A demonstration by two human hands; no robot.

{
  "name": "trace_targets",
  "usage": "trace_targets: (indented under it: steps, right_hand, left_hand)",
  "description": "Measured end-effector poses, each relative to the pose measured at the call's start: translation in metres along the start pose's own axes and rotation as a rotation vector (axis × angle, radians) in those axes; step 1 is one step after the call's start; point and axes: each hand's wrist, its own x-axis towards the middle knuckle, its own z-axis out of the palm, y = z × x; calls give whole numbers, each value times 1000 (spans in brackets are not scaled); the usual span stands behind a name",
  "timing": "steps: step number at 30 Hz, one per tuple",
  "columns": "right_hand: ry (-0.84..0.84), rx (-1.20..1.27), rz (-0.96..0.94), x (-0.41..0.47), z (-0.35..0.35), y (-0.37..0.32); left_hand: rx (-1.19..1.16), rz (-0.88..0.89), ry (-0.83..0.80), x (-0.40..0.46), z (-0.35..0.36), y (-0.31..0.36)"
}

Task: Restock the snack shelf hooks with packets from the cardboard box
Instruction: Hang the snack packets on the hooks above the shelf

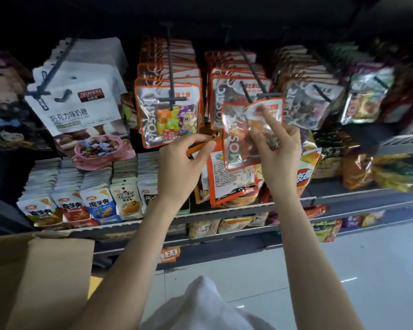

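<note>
My right hand [275, 144] holds an orange-edged clear candy packet [241, 136] up at the tip of a black shelf hook [256, 76], forefinger stretched toward the packet's top. Behind it on that hook hang several packets of the same kind [227, 67]. My left hand [181, 163] grips a thin orange tool [200, 145] and a second orange packet [231, 182] that hangs below, back side out. The open cardboard box [34, 270] stands at the lower left; its inside is hidden.
A neighbouring hook [169, 67] carries a full row of the same candy packets [169, 115]. White chocolate-candy bags [76, 103] hang at left, mixed snack bags [312, 103] at right. Small pouches [86, 201] stand on the shelf [224, 211] below. Pale tiled floor [367, 270] lies at lower right.
</note>
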Motion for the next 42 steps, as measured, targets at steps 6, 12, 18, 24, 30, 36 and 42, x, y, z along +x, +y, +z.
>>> trace_targets:
  steps: [6, 12, 18, 24, 30, 36, 42]
  right_hand:
    - [38, -49, 6, 7, 9, 2]
    - [84, -255, -64, 12, 16, 2]
    - [101, -239, -140, 9, 18, 7]
    - [55, -466, -44, 46, 43, 5]
    - [48, -585, -100, 65, 59, 16]
    - [-169, -112, 3, -9, 19, 7]
    - [-576, 210, 410, -60, -12, -9]
  left_hand:
    - [-1, -34, 7, 5, 7, -6]
    - [4, -56, 18, 8, 8, -10]
    - [48, -64, 26, 5, 0, -20]
    - [98, -63, 41, 0, -11, -25]
    - [109, -137, 43, -15, -25, -33]
    - [-144, -322, 33, -29, -27, -27]
    - [-376, -474, 50, -40, -24, -17]
